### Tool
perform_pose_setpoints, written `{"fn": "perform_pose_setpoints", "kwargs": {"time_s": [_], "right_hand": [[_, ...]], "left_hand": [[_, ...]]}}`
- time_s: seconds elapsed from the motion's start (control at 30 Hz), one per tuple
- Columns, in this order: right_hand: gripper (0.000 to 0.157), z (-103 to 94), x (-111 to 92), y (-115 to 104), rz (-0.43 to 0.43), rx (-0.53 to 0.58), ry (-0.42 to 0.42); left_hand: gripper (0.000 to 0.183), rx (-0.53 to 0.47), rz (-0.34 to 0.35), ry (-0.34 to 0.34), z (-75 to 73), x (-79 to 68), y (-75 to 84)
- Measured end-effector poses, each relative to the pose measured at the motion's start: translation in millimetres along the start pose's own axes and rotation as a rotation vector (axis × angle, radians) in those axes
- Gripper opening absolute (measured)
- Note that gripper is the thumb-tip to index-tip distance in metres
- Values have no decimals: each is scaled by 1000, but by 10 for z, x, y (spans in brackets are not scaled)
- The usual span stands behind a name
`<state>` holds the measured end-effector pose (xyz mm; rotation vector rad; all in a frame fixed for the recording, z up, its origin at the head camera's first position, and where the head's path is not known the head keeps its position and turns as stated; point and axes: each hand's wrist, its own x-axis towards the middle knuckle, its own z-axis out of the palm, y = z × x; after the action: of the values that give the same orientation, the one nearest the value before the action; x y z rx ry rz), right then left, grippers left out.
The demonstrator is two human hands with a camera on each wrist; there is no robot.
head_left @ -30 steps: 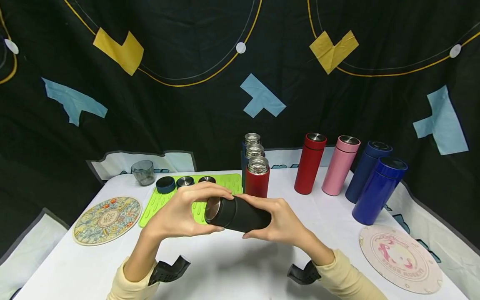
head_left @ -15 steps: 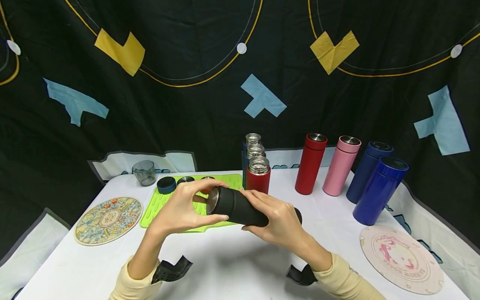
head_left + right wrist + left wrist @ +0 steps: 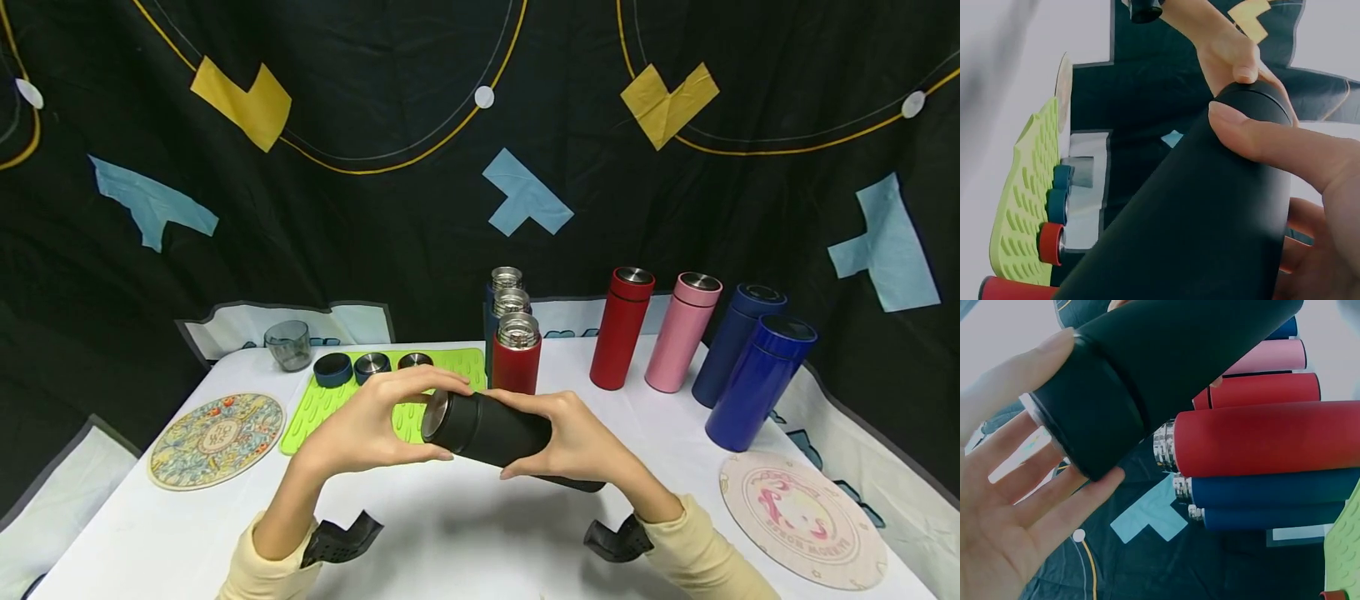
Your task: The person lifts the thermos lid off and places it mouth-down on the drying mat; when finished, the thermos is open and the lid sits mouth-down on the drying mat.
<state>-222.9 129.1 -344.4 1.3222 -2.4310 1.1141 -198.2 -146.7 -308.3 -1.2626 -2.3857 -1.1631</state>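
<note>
A black thermos is held tilted above the table, its lid end toward the left. My left hand grips the black lid between thumb and fingertips; the lid sits on the body. Around the body curls my right hand, thumb on the near side in the right wrist view, with part of the palm hidden. Just behind the thermos stands a lidless red thermos with a bare steel neck. Two lidless blue thermoses are lined up beyond it.
Several lids, including a blue lid, lie on a green mat. A glass stands behind. On the right are lidded red, pink and blue thermoses. Round placemats flank the white table.
Half a second ago my right hand was rolled further over the thermos; now it has turned back with thumb and fingers spread around it. The left hand stays at the lid.
</note>
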Motion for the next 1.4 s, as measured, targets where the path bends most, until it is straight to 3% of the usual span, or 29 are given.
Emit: {"fn": "perform_pose_setpoints", "kwargs": {"time_s": [0.23, 0.4, 0.53, 0.67, 0.87, 1.0, 1.23, 1.4], "right_hand": [[85, 22, -12, -43, -64, -93, 75], [84, 69, -6, -63, -143, -271, 172], [81, 92, -5, -66, -153, -352, 210], [83, 58, -14, -63, -134, -311, 193], [82, -73, -27, -3, 15, -28, -19], [80, -91, -14, 7, 68, 55, -83], [83, -53, -18, -53, 10, -5, -22], [85, -7, -26, -107, -84, -202, 102]], "left_hand": [[61, 11, 32, 72, 4, 14, -27], [57, 57, -47, 102, 17, 16, -37], [57, 98, -98, 124, 34, 25, -18], [60, 89, -97, 113, 51, 33, -19], [62, 29, -3, -7, 54, 12, -22], [61, 15, 21, -20, 60, 2, -22], [58, 18, 40, 36, 48, 6, -36], [54, 47, -64, 106, 56, 28, -16]]}}
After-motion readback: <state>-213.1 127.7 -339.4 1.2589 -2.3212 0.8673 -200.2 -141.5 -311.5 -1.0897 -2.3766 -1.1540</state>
